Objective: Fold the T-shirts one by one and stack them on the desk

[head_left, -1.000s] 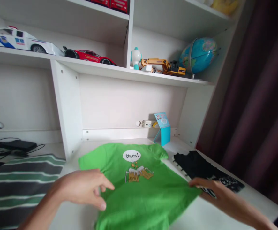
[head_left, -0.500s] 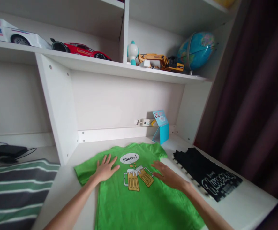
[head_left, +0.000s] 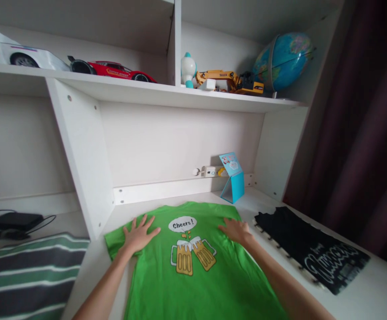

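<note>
Pressing open, spread fingers (head_left: 142, 226) of the left hand (head_left: 139, 236) flat onto a green "Cheers!" T-shirt (head_left: 153, 284), gripping nothing, just left of the printed beer mugs (head_left: 188, 258).

And on the right?

Resting palm-down, the right hand (head_left: 237, 231), fingers (head_left: 228, 227) open, closer together and gripping nothing, on the same cloth just right of the mugs.

Step in hand?

Flattening, by the look of it: both palms down, no fold showing. Next move, seemingly, a smoothing sweep toward the near hem, out of frame.

Arms?

Reaching in from the bottom of the frame, left forearm (head_left: 105, 284) and right forearm (head_left: 280, 284) angled inward, elbows out of view.

Shirt's place?

Lying spread on a white desk (head_left: 89, 262), body running off the frame's lower edge; striped cloth (head_left: 29, 275) to the left, black printed T-shirt (head_left: 313, 253) to the right, blue card stand (head_left: 232, 186) just beyond the collar.
</note>
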### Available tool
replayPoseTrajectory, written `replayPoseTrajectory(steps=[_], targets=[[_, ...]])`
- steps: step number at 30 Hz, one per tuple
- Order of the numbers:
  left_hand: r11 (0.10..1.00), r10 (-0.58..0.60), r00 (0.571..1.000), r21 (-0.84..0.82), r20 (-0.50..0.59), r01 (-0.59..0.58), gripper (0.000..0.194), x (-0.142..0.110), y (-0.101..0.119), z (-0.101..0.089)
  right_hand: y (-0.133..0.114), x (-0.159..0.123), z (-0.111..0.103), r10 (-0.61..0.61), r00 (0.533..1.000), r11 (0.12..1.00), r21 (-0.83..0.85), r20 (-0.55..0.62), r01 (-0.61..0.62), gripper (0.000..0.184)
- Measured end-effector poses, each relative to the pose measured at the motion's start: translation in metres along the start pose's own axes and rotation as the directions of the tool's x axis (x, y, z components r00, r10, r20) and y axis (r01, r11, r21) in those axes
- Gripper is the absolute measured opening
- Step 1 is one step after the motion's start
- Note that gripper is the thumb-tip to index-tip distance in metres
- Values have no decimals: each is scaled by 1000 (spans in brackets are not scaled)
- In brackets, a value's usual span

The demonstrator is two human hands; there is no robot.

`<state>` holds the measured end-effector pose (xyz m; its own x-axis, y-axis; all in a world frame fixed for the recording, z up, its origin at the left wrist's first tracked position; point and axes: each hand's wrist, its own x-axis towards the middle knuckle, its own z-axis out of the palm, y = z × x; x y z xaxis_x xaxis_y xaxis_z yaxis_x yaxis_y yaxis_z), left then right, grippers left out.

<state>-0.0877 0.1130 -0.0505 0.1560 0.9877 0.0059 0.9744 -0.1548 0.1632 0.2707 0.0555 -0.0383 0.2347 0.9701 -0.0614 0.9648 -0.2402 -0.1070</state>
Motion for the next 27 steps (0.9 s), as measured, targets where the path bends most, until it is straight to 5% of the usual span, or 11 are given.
replayPoseTrajectory(steps=[5,11,15,19,24,27], targets=[[999,30,999,-16,17,-30,77,2,2,4,-24,12,-5,-37,998,999,-13,-50,36,44],[1000,21,1000,2,23,-21,81,-1,0,2,-68,37,25,-200,979,978,52,-29,201,61],[1000,-30,999,6,16,30,80,2,-14,-2,-65,48,34,-169,985,983,67,-14,170,62],[996,-86,996,0,-14,86,73,5,-26,-1,-61,49,19,-185,983,980,76,16,184,58],[996,-89,996,-6,-23,89,72,7,-27,1,-90,-7,-11,-273,962,959,90,29,270,67],[996,-90,996,-9,-20,89,72,7,-26,2,-119,-83,3,-539,842,837,138,32,530,67]])
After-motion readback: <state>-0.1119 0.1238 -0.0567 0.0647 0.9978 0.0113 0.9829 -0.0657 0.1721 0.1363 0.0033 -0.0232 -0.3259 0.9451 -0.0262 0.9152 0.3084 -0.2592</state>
